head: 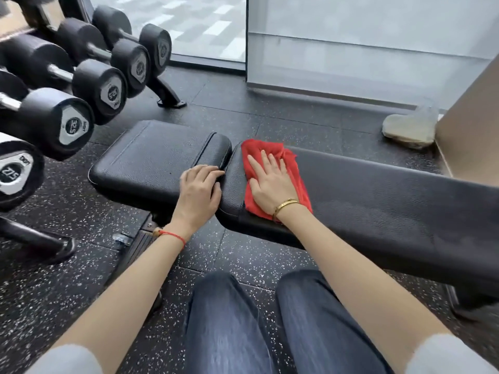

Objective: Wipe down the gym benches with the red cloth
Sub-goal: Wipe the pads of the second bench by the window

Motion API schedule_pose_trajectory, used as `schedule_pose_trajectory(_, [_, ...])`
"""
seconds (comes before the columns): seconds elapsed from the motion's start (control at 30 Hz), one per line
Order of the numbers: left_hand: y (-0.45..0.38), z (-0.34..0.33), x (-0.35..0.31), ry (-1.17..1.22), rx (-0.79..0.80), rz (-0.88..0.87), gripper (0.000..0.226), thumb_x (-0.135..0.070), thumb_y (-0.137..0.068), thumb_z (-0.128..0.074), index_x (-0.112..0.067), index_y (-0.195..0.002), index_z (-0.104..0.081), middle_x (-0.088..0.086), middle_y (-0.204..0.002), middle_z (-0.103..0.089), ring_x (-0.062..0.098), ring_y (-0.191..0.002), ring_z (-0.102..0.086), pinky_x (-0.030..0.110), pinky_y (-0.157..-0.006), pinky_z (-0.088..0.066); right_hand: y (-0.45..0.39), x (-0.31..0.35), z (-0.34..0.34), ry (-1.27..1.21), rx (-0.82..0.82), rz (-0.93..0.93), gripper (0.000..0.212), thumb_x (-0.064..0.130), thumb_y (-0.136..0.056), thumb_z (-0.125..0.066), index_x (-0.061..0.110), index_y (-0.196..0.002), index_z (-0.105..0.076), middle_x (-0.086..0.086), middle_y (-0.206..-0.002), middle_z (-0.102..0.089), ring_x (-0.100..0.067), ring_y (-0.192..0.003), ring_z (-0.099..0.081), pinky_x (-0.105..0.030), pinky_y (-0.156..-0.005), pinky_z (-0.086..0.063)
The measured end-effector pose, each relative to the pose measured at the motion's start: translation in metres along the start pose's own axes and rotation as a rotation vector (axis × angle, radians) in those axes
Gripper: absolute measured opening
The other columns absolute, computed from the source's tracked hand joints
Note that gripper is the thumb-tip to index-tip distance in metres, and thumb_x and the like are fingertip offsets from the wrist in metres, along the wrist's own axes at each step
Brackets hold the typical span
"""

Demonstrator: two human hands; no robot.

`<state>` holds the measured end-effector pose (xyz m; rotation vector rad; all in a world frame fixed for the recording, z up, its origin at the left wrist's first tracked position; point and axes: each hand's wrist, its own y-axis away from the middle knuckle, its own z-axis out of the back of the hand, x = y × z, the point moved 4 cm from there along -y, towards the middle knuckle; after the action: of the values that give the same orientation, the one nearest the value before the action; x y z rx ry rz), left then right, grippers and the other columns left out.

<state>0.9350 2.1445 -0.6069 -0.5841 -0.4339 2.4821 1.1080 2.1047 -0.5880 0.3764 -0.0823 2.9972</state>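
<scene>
Matt pebbled leatherette bench (378, 201), soft red cloth (294, 168), speckled rubber floor (81, 211).

A black padded bench (378, 201) stands on the speckled rubber floor (67, 265), bearing the red cloth (293, 168) near the gap between its seat pad (151, 157) and long pad.
</scene>
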Motion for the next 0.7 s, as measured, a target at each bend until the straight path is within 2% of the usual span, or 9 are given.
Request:
schedule_pose_trajectory(0.13, [-0.001,0.001,0.000,0.013,-0.015,-0.028,0.034,-0.022,-0.092,-0.045,-0.016,-0.118,-0.065,-0.001,-0.125,-0.064,0.024,-0.124,-0.053,0.044,-0.109,-0.032,0.032,0.031,-0.010,-0.004,-0.073,0.121,0.059,0.031,-0.097,-0.035,0.025,-0.153,-0.019,-0.009,-0.162,-0.009,-0.025,-0.150,-0.007,-0.040,-0.122,0.003])
schedule_pose_trajectory(0.27, [0.002,0.000,0.000,0.022,-0.045,-0.028,0.030,-0.017,-0.092,-0.050,-0.012,-0.116,-0.067,0.002,-0.126,-0.065,0.026,-0.125,-0.054,0.048,-0.109,-0.035,0.039,0.019,-0.011,0.014,-0.092,0.144,0.057,0.035,-0.098,-0.034,0.026,-0.153,-0.021,-0.006,-0.161,-0.014,-0.023,-0.149,-0.011,-0.039,-0.122,0.001])
schedule_pose_trajectory(0.47, [0.003,0.002,-0.001,0.023,-0.065,-0.030,0.026,-0.014,-0.091,-0.055,-0.011,-0.114,-0.068,0.002,-0.126,-0.065,0.026,-0.126,-0.054,0.050,-0.109,-0.036,-0.048,-0.007,0.001,0.004,-0.001,-0.031,0.056,0.032,-0.099,-0.030,0.025,-0.153,-0.018,-0.007,-0.163,-0.006,-0.024,-0.150,-0.004,-0.042,-0.121,0.005])
schedule_pose_trajectory(0.57, [0.001,0.003,-0.002,0.016,-0.063,-0.029,0.026,-0.014,-0.091,-0.055,-0.012,-0.113,-0.068,0.001,-0.125,-0.065,0.026,-0.124,-0.054,0.048,-0.109,-0.036,-0.060,-0.002,0.002,0.038,0.020,-0.034,0.057,0.032,-0.099,-0.030,0.024,-0.154,-0.016,-0.008,-0.162,-0.005,-0.025,-0.150,-0.003,-0.043,-0.121,0.005])
schedule_pose_trajectory(0.7, [0.001,0.002,-0.002,0.009,-0.058,-0.028,0.026,-0.016,-0.091,-0.054,-0.013,-0.113,-0.067,0.001,-0.125,-0.065,0.026,-0.124,-0.054,0.047,-0.109,-0.036,-0.017,0.018,-0.001,0.028,-0.011,0.116,0.058,0.032,-0.097,-0.036,0.024,-0.153,-0.020,-0.008,-0.162,-0.009,-0.025,-0.150,-0.006,-0.041,-0.121,0.003])
